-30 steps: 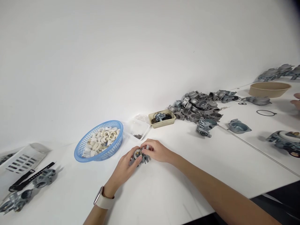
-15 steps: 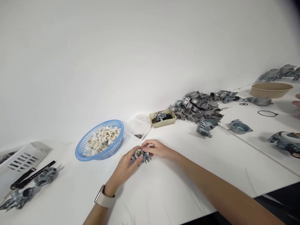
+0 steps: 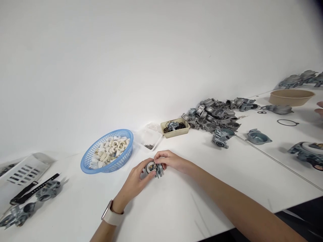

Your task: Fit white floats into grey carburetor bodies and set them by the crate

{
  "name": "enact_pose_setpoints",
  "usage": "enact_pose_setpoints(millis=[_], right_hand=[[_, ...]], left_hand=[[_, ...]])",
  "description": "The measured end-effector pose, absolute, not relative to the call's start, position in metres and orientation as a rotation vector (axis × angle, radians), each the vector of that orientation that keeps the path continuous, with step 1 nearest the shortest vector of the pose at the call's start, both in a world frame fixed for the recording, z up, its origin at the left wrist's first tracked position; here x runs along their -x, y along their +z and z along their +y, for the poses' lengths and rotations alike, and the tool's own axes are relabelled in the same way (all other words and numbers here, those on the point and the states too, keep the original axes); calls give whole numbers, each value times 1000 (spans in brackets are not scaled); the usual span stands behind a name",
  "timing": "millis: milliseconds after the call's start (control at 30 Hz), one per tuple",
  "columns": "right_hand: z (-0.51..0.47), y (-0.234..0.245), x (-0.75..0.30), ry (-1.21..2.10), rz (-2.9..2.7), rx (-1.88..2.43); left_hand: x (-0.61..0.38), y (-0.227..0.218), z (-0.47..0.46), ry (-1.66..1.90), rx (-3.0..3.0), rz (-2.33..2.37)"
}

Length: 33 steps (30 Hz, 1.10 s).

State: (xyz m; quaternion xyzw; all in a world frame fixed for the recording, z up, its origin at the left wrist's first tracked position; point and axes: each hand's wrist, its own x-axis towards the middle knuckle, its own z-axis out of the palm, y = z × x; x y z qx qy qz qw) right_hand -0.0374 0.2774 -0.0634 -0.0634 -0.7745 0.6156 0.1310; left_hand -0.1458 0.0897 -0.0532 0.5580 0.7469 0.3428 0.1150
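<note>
A small grey metal carburetor [image 3: 159, 170] with a white float ring and brass parts faces up just above the table. My left hand [image 3: 136, 179] is closed around its left side, thumb near the front and fingers behind. At the carburetor's back right edge is my right hand [image 3: 173, 160], thumb and fingertips pinched together over the float. Whatever lies between those fingertips is too small to make out. Behind my hands are a blue basket [image 3: 87, 164] of white plastic floats and a clear tray [image 3: 153, 138] with small dark pins.
A cream box [image 3: 176, 133] holds black rubber rings. Piled carburetor parts [image 3: 214, 116] lie by the wall. Toward the right are a metal bowl part [image 3: 258, 136], another carburetor [image 3: 304, 153], a tan container [image 3: 291, 97] and another person's hand [image 3: 320, 109]. Carburetors [image 3: 47, 191] and a white basket [image 3: 27, 169] stand left.
The carburetor has shifted slightly right and tilted in my left hand, showing more of its float and brass parts. My right fingertips stay at its back edge.
</note>
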Motion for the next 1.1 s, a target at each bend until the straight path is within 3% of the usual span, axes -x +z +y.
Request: enact_pose_setpoints(millis=[233,600,1100], right_hand=[[280,-66,40,1906,-2225,180],[277,-80,44,1695,-2099,234],[281,-79,49,1973,-2098,87]], left_hand=[[145,-51,89,1006,-1642,2191],[147,-54,90,1010,-1644,2186],[147,-54,89,968,-1597,2253]])
